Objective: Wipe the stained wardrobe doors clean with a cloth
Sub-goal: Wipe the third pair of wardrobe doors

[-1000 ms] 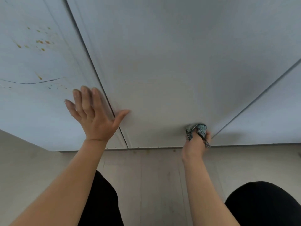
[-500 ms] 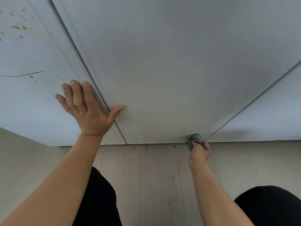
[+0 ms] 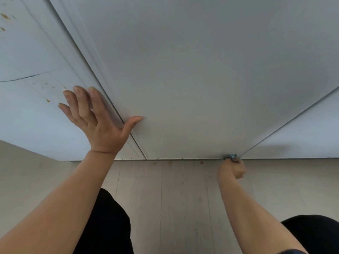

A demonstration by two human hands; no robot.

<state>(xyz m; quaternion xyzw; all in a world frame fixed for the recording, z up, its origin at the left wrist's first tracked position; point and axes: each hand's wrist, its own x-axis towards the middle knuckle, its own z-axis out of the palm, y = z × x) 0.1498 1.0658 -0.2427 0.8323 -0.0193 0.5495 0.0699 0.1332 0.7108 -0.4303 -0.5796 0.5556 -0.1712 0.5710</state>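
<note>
A wide white wardrobe door point(image 3: 192, 70) fills the middle of the head view. My right hand point(image 3: 232, 169) grips a small blue-grey cloth point(image 3: 231, 157) and holds it against the door's bottom edge at its right corner. My left hand point(image 3: 97, 123) lies flat, fingers straight, over the seam between the middle door and the left door point(image 3: 33, 99). The left door carries brown stain spots point(image 3: 48, 100) near my fingers and more at the top left point(image 3: 4, 16). A right door point(image 3: 308, 132) shows at the right edge.
Pale wood-plank floor point(image 3: 174, 198) runs below the doors, with a few brown spots point(image 3: 170, 163) just under the door edge. My knees in black trousers point(image 3: 110, 222) are at the bottom, left and right. A thin dark crack line point(image 3: 23, 77) crosses the left door.
My right hand has slid the cloth down the middle door to its bottom right corner. My left hand stays flat on the seam. The view has tilted slightly.
</note>
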